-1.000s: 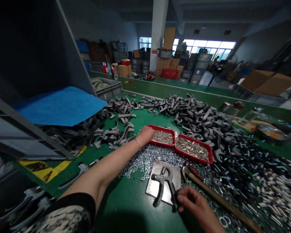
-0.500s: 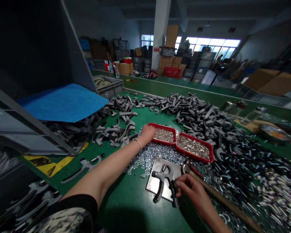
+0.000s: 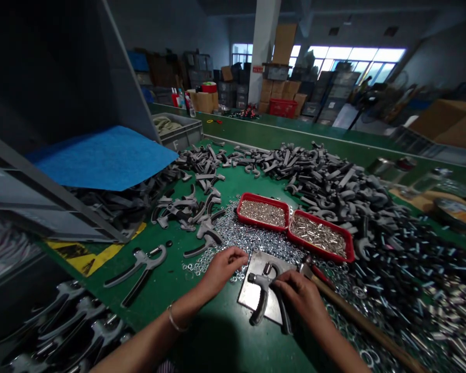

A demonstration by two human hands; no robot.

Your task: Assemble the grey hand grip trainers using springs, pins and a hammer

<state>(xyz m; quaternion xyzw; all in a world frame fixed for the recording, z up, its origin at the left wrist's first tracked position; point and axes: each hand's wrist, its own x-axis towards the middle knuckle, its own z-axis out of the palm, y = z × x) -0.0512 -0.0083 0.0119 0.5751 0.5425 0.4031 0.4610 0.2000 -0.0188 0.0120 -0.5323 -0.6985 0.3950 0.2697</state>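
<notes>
A grey and black hand grip strengthener [image 3: 261, 290] lies on a square metal plate [image 3: 245, 296] in front of me, its two handles pointing toward me. My right hand [image 3: 305, 300] pinches it near the top of its right handle. Just left of the plate, above the loose washers, is my left hand [image 3: 224, 270], thumb and fingers pressed together; whatever they hold is too small to make out. Beyond the plate stand a red tray of tiny metal parts [image 3: 238, 212] and a red tray of small metal pins [image 3: 351, 253].
A wooden-handled hammer [image 3: 357, 316] lies to the right of the plate. Grey handle parts [image 3: 318, 176] are heaped behind the trays. Another grip strengthener [image 3: 144, 261] lies at left, before a big grey crate [image 3: 81, 217]. Loose pins [image 3: 456, 321] cover the right side.
My left hand has drawn back from the left red tray toward the metal plate. My right hand has shifted up along the grip strengthener's handle. The view has turned slightly left.
</notes>
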